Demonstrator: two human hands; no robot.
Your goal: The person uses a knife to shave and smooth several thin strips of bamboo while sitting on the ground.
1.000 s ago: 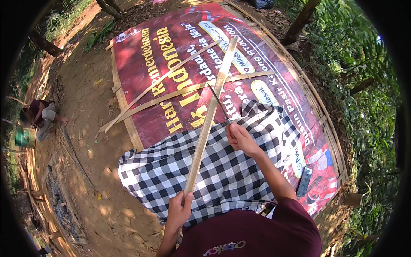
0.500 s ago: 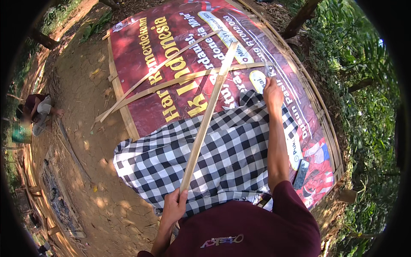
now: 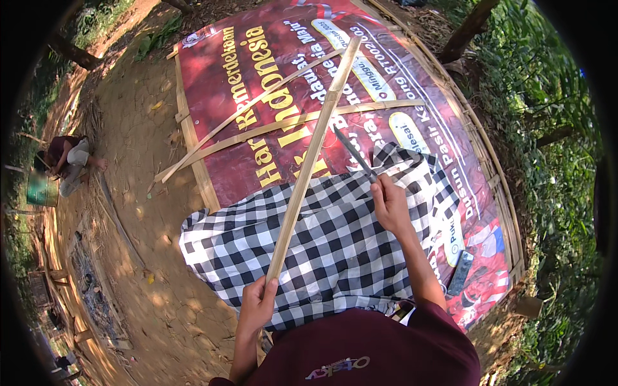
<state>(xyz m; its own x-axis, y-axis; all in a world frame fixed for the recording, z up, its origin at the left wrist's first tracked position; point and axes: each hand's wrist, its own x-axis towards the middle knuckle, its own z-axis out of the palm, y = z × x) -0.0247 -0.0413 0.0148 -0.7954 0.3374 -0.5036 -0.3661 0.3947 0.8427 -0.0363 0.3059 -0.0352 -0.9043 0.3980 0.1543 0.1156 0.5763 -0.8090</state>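
Observation:
My left hand (image 3: 257,303) grips the lower end of a long, flat bamboo strip (image 3: 302,177), which slants up and away to the right. My right hand (image 3: 391,204) is closed round the handle of a knife (image 3: 353,151). Its dark narrow blade points up and left, the tip close to the strip's right side; whether they touch I cannot tell. A black-and-white checked cloth (image 3: 322,241) is spread beneath both hands. Two thinner bamboo strips (image 3: 277,126) lie crossed beyond it on a red printed banner (image 3: 203,77).
The banner covers a bamboo-edged platform (image 3: 492,183). A dark grey block (image 3: 459,273) lies at its right. On the left, a person (image 3: 71,161) sits low beside a green container (image 3: 41,190) on bare earth (image 3: 129,128). Greenery (image 3: 560,212) and a tree trunk (image 3: 467,32) border the right.
My right hand has come nearer and to the left, bringing the knife beside the bamboo strip. My left hand keeps its hold. The whole view has shifted slightly.

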